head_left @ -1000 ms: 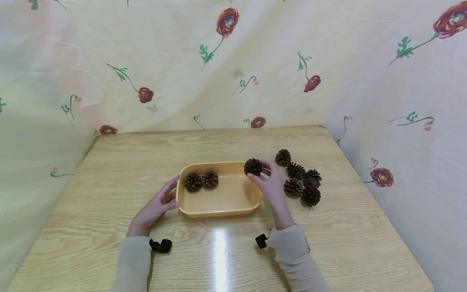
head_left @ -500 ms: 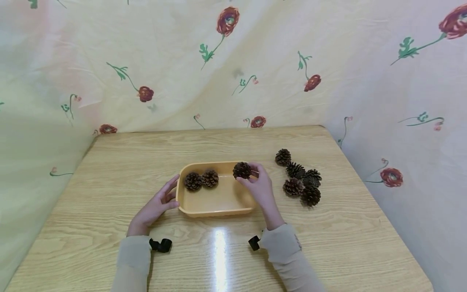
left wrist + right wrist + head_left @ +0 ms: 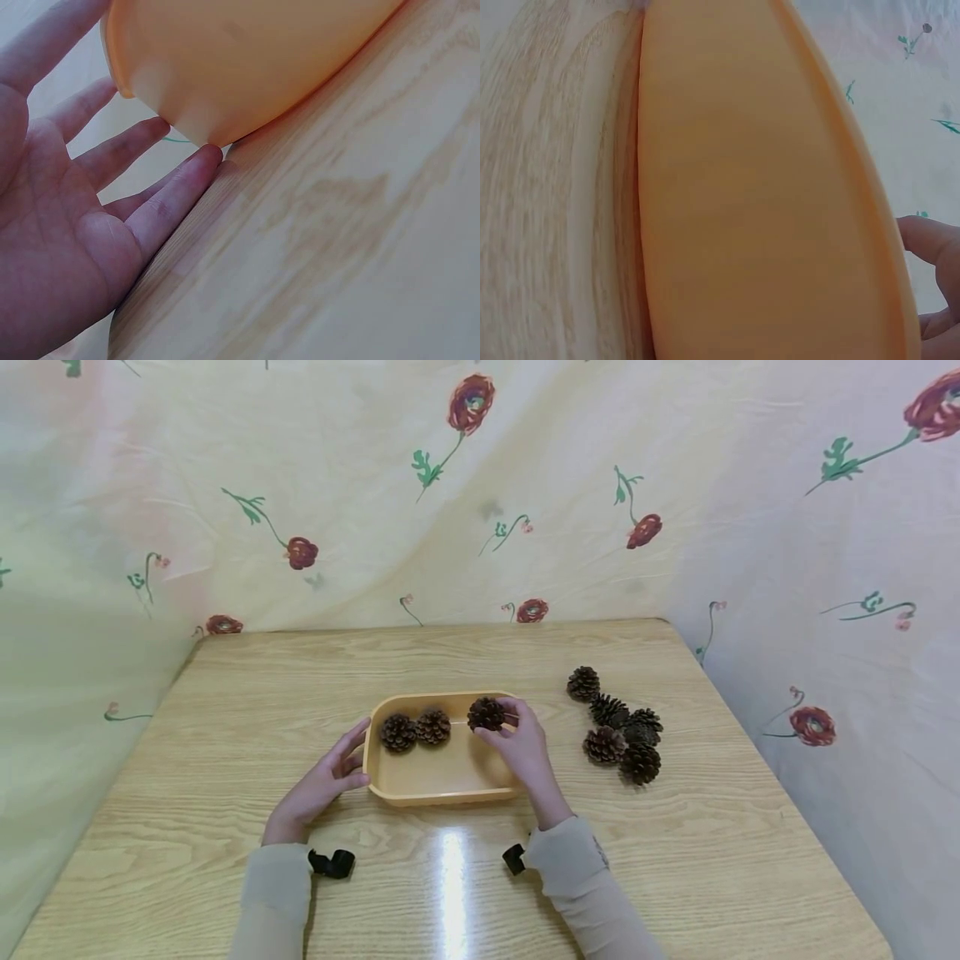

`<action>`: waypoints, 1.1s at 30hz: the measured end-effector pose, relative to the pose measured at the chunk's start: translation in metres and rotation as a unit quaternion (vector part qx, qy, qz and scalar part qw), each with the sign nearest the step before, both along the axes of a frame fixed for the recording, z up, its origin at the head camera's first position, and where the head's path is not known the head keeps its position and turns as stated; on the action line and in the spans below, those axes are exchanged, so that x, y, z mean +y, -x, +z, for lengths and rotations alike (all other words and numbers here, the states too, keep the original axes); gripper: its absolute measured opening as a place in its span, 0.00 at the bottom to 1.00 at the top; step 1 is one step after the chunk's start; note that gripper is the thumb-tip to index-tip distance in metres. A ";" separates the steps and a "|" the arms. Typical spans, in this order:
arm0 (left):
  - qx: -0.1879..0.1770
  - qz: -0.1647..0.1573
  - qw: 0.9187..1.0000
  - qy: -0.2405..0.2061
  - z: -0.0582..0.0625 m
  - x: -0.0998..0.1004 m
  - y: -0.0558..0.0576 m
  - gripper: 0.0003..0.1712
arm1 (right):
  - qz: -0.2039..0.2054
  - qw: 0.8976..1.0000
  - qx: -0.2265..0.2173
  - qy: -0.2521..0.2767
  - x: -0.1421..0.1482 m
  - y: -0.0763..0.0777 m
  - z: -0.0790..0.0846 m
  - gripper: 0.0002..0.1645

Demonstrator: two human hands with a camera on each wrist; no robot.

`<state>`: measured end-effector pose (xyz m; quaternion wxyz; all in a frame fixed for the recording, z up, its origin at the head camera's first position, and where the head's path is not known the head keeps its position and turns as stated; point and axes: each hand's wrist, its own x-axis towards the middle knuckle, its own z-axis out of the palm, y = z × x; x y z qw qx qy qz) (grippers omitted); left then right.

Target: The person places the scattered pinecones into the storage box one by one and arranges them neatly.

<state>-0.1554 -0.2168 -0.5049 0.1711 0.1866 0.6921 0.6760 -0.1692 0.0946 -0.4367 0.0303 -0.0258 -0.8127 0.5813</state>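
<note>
A pale orange oval-cornered tub (image 3: 442, 796) stands on the wooden table. Two brown pine cones (image 3: 415, 730) lie side by side at its left end. My right hand (image 3: 522, 745) reaches over the tub's right end and pinches a third pine cone (image 3: 486, 714) between thumb and fingers, above the tub floor. My left hand (image 3: 321, 785) rests against the tub's left end with fingers spread. In the left wrist view, fingertips (image 3: 206, 156) touch the tub's outer wall (image 3: 247, 60). The right wrist view shows mostly the tub's side wall (image 3: 757, 180); the held cone is hidden there.
Several more pine cones (image 3: 604, 746) lie in a loose cluster on the table (image 3: 720, 827) to the right of the tub. A flower-patterned cloth (image 3: 360, 485) hangs behind the table and along its sides. Small black cameras (image 3: 332, 863) sit at the wrists.
My right hand has carried its pine cone leftward from the tub's right rim to over the inside. The left hand has stayed in place at the tub.
</note>
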 end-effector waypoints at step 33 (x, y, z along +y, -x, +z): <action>0.000 -0.015 1.000 -0.015 0.006 -0.003 0.001 0.51 | 0.022 0.981 -0.047 -0.185 -0.022 0.020 -0.006 0.34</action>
